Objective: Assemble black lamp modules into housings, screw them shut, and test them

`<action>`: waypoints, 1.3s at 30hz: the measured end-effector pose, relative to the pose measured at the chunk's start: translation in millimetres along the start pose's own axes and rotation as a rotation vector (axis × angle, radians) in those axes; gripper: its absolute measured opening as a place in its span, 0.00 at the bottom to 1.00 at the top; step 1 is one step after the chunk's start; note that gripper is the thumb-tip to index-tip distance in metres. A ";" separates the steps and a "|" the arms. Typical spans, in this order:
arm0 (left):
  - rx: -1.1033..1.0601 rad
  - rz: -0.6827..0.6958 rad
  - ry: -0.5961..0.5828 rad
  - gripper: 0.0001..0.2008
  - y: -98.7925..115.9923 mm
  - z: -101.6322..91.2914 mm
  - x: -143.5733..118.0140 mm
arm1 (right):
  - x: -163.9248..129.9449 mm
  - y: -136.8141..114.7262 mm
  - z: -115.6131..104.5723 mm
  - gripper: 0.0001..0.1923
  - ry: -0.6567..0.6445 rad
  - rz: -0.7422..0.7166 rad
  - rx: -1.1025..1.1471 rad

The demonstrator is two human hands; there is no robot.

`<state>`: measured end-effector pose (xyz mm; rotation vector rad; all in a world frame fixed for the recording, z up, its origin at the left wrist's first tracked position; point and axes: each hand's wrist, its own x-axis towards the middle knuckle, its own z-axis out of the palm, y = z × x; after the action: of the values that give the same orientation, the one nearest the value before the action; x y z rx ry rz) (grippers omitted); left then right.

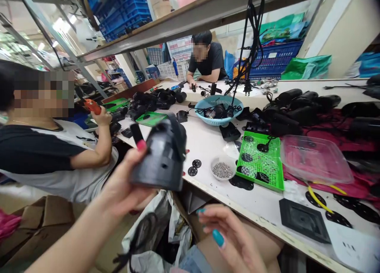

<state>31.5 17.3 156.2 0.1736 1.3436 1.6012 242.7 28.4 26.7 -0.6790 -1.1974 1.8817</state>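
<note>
So the left hand (124, 186) is wrapped around a black plastic housing (162, 156), thumb with a red nail on its upper edge and fingers closed around the far side. It's held up in the air, off the near-left edge of the white workbench (208, 142), above a white plastic bag (160, 225). The housing is a tapered shell: the wide open end faces down toward the camera, and the narrow end points up and away toward the bench, so its long axis tilts up and to the right. A black strap or cord loops over the top of it.

The right hand (234, 241) is low in the frame, holding nothing, fingers loosely spread, teal nails showing.

On the bench there's a small white bowl of screws (222, 169), a green tray (261, 160) with black discs, and a blue basket (219, 109).
</note>
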 end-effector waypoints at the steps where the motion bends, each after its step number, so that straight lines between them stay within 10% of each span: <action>1: 0.011 -0.077 0.002 0.36 -19.4 -0.4 3.5 | 0.8 -3.6 0.2 0.24 0.052 -0.010 0.028; 7: 0.069 -0.411 -0.169 0.28 -154.5 15.3 10.9 | -8.3 -14.2 -41.2 0.33 0.322 0.034 -0.140; 12: 0.136 -0.368 -0.361 0.36 -202.5 34.2 -9.3 | -29.3 -9.4 -73.6 0.34 0.470 0.146 -0.418; 27: 0.213 -0.436 -0.333 0.36 -220.7 34.4 -12.6 | -15.5 22.5 -108.4 0.30 0.586 0.131 -0.194; 31: 0.061 -0.417 -0.120 0.29 -213.5 33.3 13.5 | -38.0 30.6 -88.9 0.24 0.551 0.121 -0.240; 39: -0.040 -0.302 -0.057 0.25 -186.1 41.7 32.3 | -40.2 63.3 -38.0 0.10 0.379 0.046 -0.276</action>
<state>150.7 47.6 6.9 -0.0084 1.2287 1.3573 272.8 -2.1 -45.6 -1.1648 -1.2049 1.5437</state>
